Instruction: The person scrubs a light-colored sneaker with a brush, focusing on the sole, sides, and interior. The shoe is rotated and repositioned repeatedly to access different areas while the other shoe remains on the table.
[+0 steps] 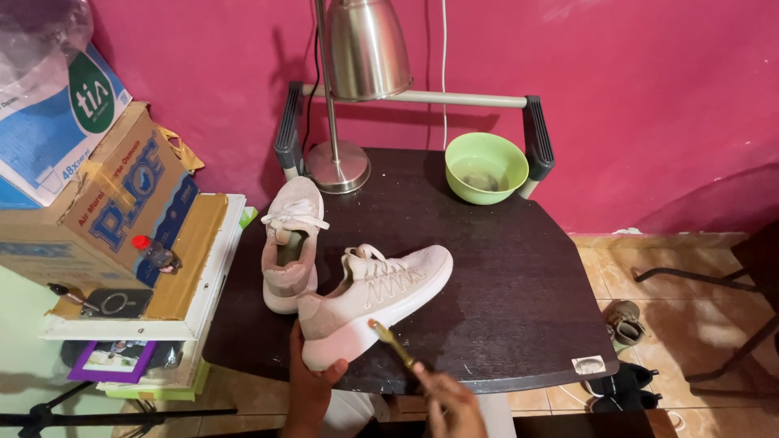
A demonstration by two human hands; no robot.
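Right hand (451,408) at 6 o'clock, bottom edge of view, fingers pinched closed around a thin gold-handled brush (393,345). Brush angles up toward 11 o'clock, bristle tip touching the side of the heel of a pale pink knit sneaker with white laces (375,302).

Left hand (311,380) just to its left, at 7 o'clock, clasped around the heel end of that sneaker from below, thumb showing under the sole. Sneaker lies on its side, toe pointing to 2 o'clock, on a dark wooden table top (503,284).

Second matching pale pink sneaker (290,243) stands upright just behind, touching or nearly touching the first, toe toward 12 o'clock.

At 12 o'clock on the table: brushed-metal desk lamp (357,81), round base near the second sneaker's toe. At 1 o'clock: light green plastic bowl (485,167) holding some liquid, well apart from both sneakers.

At 9 o'clock, off the table: stacked cardboard boxes (122,211) on a white shelf.
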